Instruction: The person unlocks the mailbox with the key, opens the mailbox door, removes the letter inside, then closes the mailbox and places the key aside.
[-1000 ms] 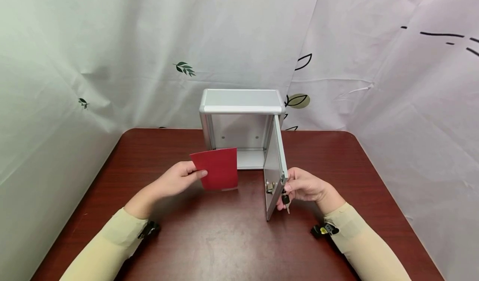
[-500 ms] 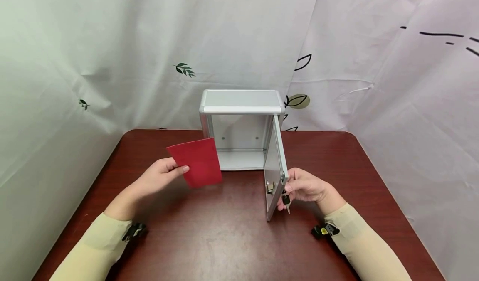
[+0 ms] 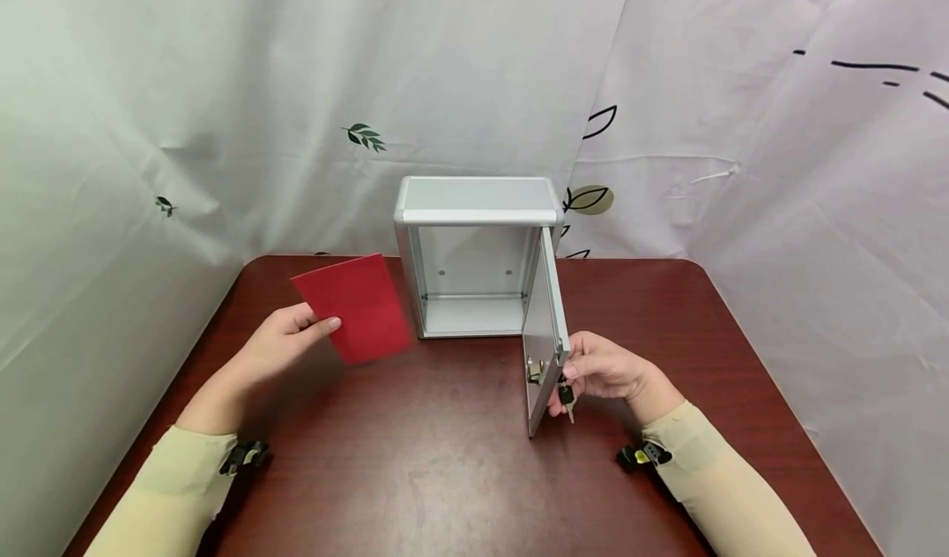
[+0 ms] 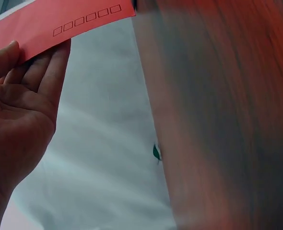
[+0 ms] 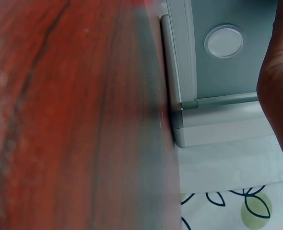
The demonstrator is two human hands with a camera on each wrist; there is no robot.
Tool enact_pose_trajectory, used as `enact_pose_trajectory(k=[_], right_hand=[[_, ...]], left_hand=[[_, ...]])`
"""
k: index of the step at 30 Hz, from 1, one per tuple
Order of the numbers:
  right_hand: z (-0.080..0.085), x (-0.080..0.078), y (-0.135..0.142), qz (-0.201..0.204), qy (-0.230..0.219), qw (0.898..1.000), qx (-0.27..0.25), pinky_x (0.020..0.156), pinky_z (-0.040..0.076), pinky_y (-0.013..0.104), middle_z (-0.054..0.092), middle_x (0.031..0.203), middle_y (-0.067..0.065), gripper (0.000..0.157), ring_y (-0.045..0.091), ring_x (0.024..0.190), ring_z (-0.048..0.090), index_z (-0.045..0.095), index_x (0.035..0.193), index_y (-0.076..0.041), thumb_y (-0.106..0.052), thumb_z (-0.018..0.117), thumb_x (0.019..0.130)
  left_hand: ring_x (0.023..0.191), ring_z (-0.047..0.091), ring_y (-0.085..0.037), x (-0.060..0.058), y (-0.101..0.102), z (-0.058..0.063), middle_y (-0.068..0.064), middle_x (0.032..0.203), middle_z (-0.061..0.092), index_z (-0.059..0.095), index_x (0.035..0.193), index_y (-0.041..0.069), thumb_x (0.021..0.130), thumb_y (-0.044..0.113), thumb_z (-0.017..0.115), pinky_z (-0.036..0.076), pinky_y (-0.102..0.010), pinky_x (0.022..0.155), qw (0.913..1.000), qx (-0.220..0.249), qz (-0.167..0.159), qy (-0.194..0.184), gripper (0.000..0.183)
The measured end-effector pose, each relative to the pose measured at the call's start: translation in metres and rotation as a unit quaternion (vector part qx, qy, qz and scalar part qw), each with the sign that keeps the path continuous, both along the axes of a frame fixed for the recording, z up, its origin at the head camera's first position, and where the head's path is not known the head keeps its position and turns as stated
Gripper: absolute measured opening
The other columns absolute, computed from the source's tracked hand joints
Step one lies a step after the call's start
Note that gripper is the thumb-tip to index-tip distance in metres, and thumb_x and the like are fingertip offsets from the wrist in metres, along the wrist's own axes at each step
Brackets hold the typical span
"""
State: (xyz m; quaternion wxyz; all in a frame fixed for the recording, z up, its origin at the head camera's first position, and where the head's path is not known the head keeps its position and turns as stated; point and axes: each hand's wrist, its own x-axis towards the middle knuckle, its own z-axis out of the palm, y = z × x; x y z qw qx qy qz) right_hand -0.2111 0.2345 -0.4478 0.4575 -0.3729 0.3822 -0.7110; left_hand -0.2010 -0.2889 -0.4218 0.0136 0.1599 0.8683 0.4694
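Note:
A red envelope (image 3: 356,310) is held by my left hand (image 3: 278,344), the thumb on its near face. In the left wrist view, a row of printed squares shows on the envelope (image 4: 84,23), the fingers behind it. Right of the envelope, and apart from it, stands a silver metal lock box (image 3: 480,194) with its door (image 3: 544,326) swung out towards me. At the door's outer face my right hand (image 3: 604,367) pinches a key in the lock, mostly hidden by the fingers. A second, black-headed key (image 3: 567,395) dangles below the thumb.
The dark red wooden table (image 3: 415,475) has rounded far corners. White cloth (image 3: 296,112) with leaf prints hangs behind and at both sides. A latch (image 3: 535,372) juts from the door's inner face. Black wrist devices sit at both sleeves.
My left hand has moved left with the envelope, away from the front of the box, and the envelope has tilted. The right hand and door have stayed put.

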Motion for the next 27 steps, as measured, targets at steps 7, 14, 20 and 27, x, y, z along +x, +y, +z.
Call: enact_pose_trajectory(k=[7,14,20,27], right_hand=[[0.000,-0.001,0.000,0.001,-0.001,1.000,0.001,0.088,0.068,0.043,0.081,0.113,0.023,0.026,0.032,0.105,0.082,0.080,0.124,-0.001,-0.003,0.057,0.112],[0.001,0.000,0.000,-0.002,0.005,1.000,0.005,0.088,0.068,0.043,0.082,0.113,0.022,0.026,0.031,0.105,0.083,0.080,0.124,-0.002,-0.003,0.057,0.113],[0.002,0.000,0.000,-0.003,0.005,1.000,0.005,0.087,0.068,0.043,0.082,0.113,0.022,0.027,0.031,0.105,0.083,0.080,0.124,-0.001,-0.002,0.056,0.112],[0.001,0.001,0.000,-0.008,0.008,1.000,0.013,0.087,0.068,0.042,0.082,0.112,0.021,0.026,0.030,0.104,0.083,0.081,0.123,-0.003,-0.003,0.057,0.112]], left_hand=[[0.097,0.077,-0.010,-0.008,-0.019,-0.010,-0.016,0.112,0.082,0.076,0.127,-0.005,0.114,0.017,0.065,0.060,-0.025,0.086,0.9993,0.017,0.026,-0.019,0.027],[0.093,0.081,-0.015,-0.016,-0.039,-0.023,-0.002,0.109,0.081,0.063,0.135,-0.014,0.116,0.019,0.063,0.068,-0.036,0.087,0.9940,0.088,0.041,-0.049,0.038],[0.091,0.079,-0.010,-0.024,-0.058,-0.034,0.009,0.105,0.080,0.065,0.133,-0.006,0.115,0.015,0.065,0.068,-0.032,0.083,0.9853,0.147,0.061,-0.063,0.028],[0.091,0.080,-0.009,-0.031,-0.078,-0.043,0.009,0.106,0.081,0.066,0.129,0.008,0.114,0.010,0.064,0.067,-0.028,0.078,0.9663,0.226,0.064,-0.105,0.015]])
